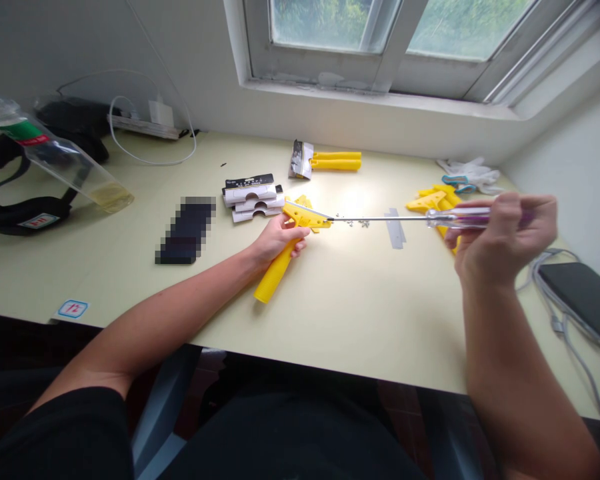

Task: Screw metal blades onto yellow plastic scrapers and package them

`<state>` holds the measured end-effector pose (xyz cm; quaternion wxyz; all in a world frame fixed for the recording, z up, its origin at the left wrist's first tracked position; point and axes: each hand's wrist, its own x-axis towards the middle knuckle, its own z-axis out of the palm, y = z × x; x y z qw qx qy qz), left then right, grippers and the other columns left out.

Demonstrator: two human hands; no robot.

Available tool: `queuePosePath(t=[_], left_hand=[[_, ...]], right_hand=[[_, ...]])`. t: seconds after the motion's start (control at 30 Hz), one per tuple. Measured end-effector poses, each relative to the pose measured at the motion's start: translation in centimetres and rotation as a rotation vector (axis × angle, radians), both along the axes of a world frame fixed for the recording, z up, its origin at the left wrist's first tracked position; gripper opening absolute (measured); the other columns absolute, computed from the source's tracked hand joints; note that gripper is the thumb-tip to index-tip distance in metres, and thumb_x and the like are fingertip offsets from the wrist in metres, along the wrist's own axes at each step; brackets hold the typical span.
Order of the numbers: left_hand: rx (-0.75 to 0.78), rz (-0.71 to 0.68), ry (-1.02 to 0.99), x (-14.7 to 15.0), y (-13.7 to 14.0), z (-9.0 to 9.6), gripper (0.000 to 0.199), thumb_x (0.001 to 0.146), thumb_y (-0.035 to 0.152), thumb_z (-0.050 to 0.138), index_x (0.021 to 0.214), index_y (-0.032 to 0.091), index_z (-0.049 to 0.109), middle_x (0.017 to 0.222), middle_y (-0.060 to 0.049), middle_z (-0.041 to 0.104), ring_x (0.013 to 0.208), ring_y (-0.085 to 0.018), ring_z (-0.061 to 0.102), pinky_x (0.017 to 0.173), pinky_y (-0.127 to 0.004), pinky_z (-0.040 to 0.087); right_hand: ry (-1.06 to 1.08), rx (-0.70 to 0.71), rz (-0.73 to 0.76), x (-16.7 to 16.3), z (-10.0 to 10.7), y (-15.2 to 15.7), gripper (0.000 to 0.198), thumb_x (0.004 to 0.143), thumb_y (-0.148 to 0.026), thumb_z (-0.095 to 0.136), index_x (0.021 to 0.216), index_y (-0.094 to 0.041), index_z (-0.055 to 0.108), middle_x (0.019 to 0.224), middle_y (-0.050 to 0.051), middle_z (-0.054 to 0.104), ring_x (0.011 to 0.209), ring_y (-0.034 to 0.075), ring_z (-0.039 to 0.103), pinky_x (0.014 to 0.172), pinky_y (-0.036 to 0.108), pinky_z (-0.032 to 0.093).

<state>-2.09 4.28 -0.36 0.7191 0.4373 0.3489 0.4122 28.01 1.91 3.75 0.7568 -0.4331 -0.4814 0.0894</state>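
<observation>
My left hand is closed around a yellow scraper, just below its wide head, where a grey blade edge shows. In my right hand is a screwdriver with a clear and purple handle. Its long shaft points left, and the tip meets the right end of the scraper head. Small screws lie scattered under the shaft. Flat grey blades rest on the table to their right. Behind the held scraper, more yellow plastic pieces are partly hidden.
Stacked packaging cards and packaged yellow-handled scrapers lie towards the back. More yellow scraper parts and white gloves are at right. A phone-like dark slab, a tilted bottle and a cabled black device flank the work area.
</observation>
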Motion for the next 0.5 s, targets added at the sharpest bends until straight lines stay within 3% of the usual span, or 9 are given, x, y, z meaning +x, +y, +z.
queuePosePath(t=[0.2,0.4,0.5], left_hand=[[-0.027,0.03,0.005,0.2,0.0,0.1,0.034,0.07,0.015,0.073,0.096,0.015,0.051,0.084,0.0,0.056,0.049,-0.003,0.047,0.037,-0.017,0.034],[-0.028,0.043,0.009,0.2,0.0,0.2,0.033,0.071,0.015,0.073,0.096,0.015,0.051,0.085,0.0,0.056,0.049,-0.003,0.047,0.037,-0.017,0.034],[-0.014,0.044,0.0,0.1,0.0,0.1,0.034,0.071,0.016,0.074,0.097,0.014,0.052,0.086,-0.001,0.055,0.049,-0.003,0.048,0.037,-0.017,0.034]], right_hand=[[-0.197,0.159,-0.125,-2.0,1.1,-1.5,0.016,0.086,-0.031,0.057,0.084,-0.019,0.045,0.058,-0.004,0.06,0.034,0.012,0.05,0.028,0.022,0.033],[-0.663,0.264,-0.226,-3.9,1.9,-4.2,0.021,0.089,-0.027,0.056,0.072,-0.018,0.05,0.065,0.0,0.068,0.045,0.008,0.058,0.038,0.019,0.037],[-0.652,0.26,-0.242,-4.2,1.4,-4.5,0.017,0.089,-0.032,0.057,0.079,-0.019,0.052,0.062,-0.001,0.067,0.049,0.01,0.06,0.041,0.021,0.037]])
